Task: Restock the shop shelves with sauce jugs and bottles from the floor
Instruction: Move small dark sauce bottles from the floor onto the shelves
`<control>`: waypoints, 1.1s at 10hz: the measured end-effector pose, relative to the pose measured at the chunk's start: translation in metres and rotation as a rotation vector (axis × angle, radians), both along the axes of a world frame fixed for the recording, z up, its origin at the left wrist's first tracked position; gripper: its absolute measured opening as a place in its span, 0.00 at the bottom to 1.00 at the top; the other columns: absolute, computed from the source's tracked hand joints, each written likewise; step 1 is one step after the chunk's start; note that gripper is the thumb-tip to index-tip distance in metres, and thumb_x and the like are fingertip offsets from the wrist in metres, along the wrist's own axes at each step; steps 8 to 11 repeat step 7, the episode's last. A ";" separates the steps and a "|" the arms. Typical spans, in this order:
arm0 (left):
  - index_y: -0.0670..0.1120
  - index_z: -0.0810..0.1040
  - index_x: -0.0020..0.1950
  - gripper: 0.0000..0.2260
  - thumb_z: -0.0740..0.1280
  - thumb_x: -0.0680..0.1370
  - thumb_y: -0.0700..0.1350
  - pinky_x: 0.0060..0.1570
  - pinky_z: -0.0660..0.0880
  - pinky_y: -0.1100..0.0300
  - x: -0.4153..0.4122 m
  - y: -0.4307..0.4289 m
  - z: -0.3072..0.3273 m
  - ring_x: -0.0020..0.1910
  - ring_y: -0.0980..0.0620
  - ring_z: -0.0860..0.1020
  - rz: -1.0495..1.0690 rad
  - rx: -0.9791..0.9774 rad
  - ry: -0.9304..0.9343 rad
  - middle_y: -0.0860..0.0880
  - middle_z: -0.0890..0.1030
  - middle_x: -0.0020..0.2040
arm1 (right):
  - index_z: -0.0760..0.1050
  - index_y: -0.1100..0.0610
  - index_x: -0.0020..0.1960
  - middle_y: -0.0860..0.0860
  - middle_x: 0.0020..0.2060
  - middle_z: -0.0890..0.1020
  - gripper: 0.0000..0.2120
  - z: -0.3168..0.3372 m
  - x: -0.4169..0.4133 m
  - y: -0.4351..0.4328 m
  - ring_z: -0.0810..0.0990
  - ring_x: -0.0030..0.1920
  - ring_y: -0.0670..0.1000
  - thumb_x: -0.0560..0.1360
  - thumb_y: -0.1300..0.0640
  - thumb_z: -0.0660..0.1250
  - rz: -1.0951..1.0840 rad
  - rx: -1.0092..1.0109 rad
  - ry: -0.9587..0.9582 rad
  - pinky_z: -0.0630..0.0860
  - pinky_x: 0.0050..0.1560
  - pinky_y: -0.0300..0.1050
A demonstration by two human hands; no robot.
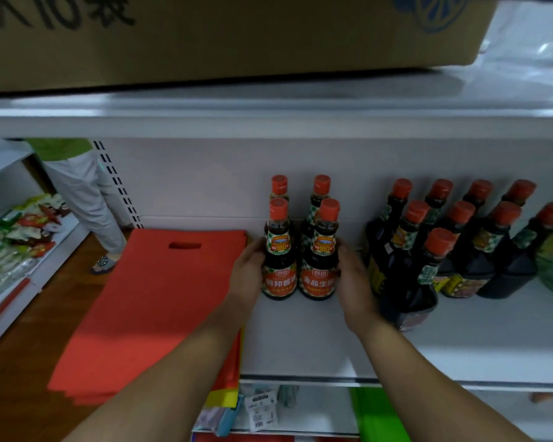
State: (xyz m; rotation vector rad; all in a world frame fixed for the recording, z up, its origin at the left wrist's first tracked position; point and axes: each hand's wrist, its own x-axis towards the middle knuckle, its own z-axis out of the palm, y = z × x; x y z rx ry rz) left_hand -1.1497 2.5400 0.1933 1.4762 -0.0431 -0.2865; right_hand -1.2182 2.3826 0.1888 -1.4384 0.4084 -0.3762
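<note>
Around bottles (pixel 319 275): left hand (pixel 248 274), right hand (pixel 355 279)

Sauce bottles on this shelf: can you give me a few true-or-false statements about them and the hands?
1. The left hand grips the left front bottle and the right hand grips the right front bottle. True.
2. The bottles' caps are blue. False: they are red.
3. A stack of red bags lies to the left of these bottles. True.
4. The shelf above is bare. False: a cardboard box sits on it.
</note>
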 end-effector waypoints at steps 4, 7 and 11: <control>0.56 0.66 0.67 0.33 0.76 0.67 0.40 0.54 0.74 0.69 -0.018 0.007 -0.007 0.56 0.64 0.77 -0.213 0.163 -0.231 0.62 0.77 0.58 | 0.69 0.39 0.55 0.33 0.49 0.76 0.20 0.005 -0.029 0.018 0.75 0.47 0.31 0.74 0.61 0.70 0.009 -0.197 -0.023 0.71 0.47 0.26; 0.48 0.73 0.69 0.20 0.68 0.78 0.42 0.40 0.68 0.78 -0.045 0.029 0.018 0.58 0.58 0.73 -0.185 0.316 -0.312 0.55 0.76 0.60 | 0.68 0.52 0.69 0.49 0.65 0.75 0.21 0.032 -0.061 0.031 0.73 0.58 0.47 0.77 0.54 0.66 -0.030 -0.257 0.132 0.69 0.59 0.43; 0.48 0.73 0.69 0.20 0.68 0.78 0.42 0.40 0.68 0.78 -0.045 0.029 0.018 0.58 0.58 0.73 -0.185 0.316 -0.312 0.55 0.76 0.60 | 0.68 0.52 0.69 0.49 0.65 0.75 0.21 0.032 -0.061 0.031 0.73 0.58 0.47 0.77 0.54 0.66 -0.030 -0.257 0.132 0.69 0.59 0.43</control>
